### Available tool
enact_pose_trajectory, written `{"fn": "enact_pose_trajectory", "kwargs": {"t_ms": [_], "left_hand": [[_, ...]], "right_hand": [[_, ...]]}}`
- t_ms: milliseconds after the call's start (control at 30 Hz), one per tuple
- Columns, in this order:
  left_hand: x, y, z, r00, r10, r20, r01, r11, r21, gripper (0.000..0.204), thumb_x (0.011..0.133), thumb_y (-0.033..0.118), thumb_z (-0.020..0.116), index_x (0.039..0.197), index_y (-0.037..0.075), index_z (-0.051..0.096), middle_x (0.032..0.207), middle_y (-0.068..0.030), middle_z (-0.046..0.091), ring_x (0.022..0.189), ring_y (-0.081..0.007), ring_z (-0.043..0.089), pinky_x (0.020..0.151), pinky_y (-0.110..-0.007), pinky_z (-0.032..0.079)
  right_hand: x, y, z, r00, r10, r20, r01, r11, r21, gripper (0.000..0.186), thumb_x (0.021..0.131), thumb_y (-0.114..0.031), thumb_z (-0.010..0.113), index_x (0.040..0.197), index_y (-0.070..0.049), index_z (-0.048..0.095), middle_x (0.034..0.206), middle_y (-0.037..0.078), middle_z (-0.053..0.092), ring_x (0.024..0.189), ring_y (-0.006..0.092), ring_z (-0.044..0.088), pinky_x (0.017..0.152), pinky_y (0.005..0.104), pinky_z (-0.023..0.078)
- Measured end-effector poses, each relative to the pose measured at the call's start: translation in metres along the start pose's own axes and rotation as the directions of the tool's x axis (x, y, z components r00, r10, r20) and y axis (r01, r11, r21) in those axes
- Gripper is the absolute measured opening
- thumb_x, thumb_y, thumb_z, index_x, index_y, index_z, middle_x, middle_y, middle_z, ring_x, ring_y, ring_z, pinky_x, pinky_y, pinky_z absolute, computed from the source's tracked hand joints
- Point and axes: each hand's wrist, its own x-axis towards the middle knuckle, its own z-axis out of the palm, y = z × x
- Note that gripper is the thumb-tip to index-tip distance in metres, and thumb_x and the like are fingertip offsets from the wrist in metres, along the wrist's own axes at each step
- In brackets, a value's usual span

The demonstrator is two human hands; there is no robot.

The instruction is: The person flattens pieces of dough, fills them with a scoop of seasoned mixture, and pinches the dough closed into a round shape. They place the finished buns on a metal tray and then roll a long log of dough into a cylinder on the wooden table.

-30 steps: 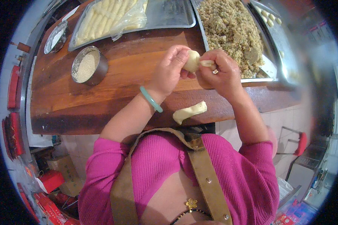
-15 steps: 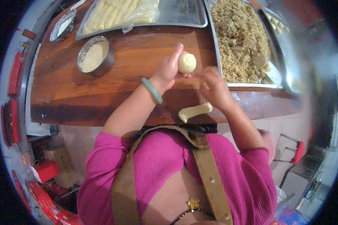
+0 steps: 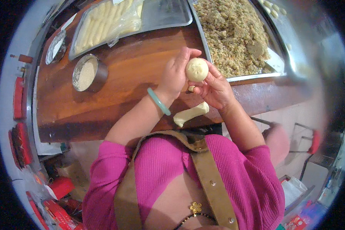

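A round, pale yellow dough ball point(image 3: 197, 69) with small dents on its top sits between my two hands above the table. My left hand point(image 3: 175, 73), with a green bangle on the wrist, cups it from the left, fingers curling behind it. On the other side my right hand point(image 3: 217, 89) holds it with bent fingers. A small pale bit of dough point(image 3: 191, 88) shows by the right fingertips, under the ball. Closer to my body, a short dough strip point(image 3: 191, 114) lies near the table's edge.
A metal tray of crumbly filling point(image 3: 234, 42) stands at the far right. Another tray point(image 3: 165, 17) holds dough rolls point(image 3: 105, 25) under plastic. At left are a round tin of pale grains point(image 3: 85, 74) and a bowl of white powder point(image 3: 56, 48). A red stool point(image 3: 315, 142) stands beyond the table.
My right hand has come in from the right and closed on the dough ball, which now shows dents on top. The small bit of dough has come into sight. The whole view has shifted slightly.
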Motion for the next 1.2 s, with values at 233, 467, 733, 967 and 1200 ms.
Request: {"fn": "enact_pose_trajectory", "kwargs": {"t_ms": [233, 467, 733, 967, 1200], "left_hand": [[-0.002, -0.002, 0.012, 0.963, 0.0, 0.268, 0.003, 1.0, -0.014, 0.044, 0.09, 0.031, 0.044, 0.123, 0.003, 0.036, 0.114, -0.0075, 0.05, 0.099, -0.0171, 0.051, 0.085, -0.03, 0.042], [-0.006, -0.004, 0.013, 0.902, -0.117, 0.416, 0.218, 0.955, -0.203, 0.042, 0.089, 0.03, 0.046, 0.12, 0.003, 0.038, 0.111, -0.0095, 0.05, 0.098, -0.0193, 0.053, 0.084, -0.033, 0.044], [-0.015, -0.003, 0.021, 0.927, -0.061, 0.37, 0.139, 0.973, -0.186, 0.042, 0.092, 0.035, 0.036, 0.118, 0.002, 0.04, 0.107, -0.0058, 0.049, 0.096, -0.0134, 0.049, 0.085, -0.027, 0.042], [-0.025, 0.012, 0.012, 0.902, 0.031, 0.431, 0.019, 0.994, -0.111, 0.047, 0.092, 0.036, 0.035, 0.124, 0.002, 0.034, 0.113, -0.0058, 0.045, 0.104, -0.0135, 0.045, 0.091, -0.027, 0.037], [-0.032, 0.005, 0.014, 0.939, 0.108, 0.328, -0.114, 0.993, -0.001, 0.051, 0.091, 0.042, 0.035, 0.122, 0.002, 0.036, 0.105, -0.0044, 0.047, 0.093, -0.0104, 0.047, 0.078, -0.023, 0.041]], "right_hand": [[-0.014, -0.023, -0.007, 0.985, -0.13, -0.115, 0.119, 0.988, -0.102, 0.049, 0.082, -0.018, 0.058, 0.126, -0.007, 0.038, 0.113, 0.01, 0.052, 0.093, 0.0226, 0.056, 0.07, 0.0314, 0.05], [-0.019, -0.052, -0.009, 0.884, -0.451, 0.125, 0.273, 0.282, -0.92, 0.059, 0.071, -0.027, 0.069, 0.12, -0.004, 0.045, 0.113, 0.007, 0.049, 0.101, 0.021, 0.049, 0.083, 0.0332, 0.042], [0.004, -0.028, 0.029, 0.822, -0.539, 0.185, 0.443, 0.401, -0.802, 0.027, 0.072, -0.016, 0.068, 0.093, -0.003, 0.058, 0.095, 0.009, 0.06, 0.09, 0.0161, 0.055, 0.077, 0.0292, 0.045], [0.01, -0.021, 0.052, 0.825, -0.543, 0.155, 0.506, 0.59, -0.629, 0.017, 0.074, -0.013, 0.064, 0.087, -0.002, 0.06, 0.096, 0.012, 0.06, 0.096, 0.0239, 0.054, 0.084, 0.0353, 0.042], [0.019, -0.023, 0.029, 0.75, -0.479, 0.456, 0.638, 0.338, -0.692, 0.028, 0.072, -0.022, 0.067, 0.09, -0.001, 0.061, 0.097, 0.012, 0.061, 0.101, 0.0255, 0.053, 0.09, 0.0381, 0.038]]}}
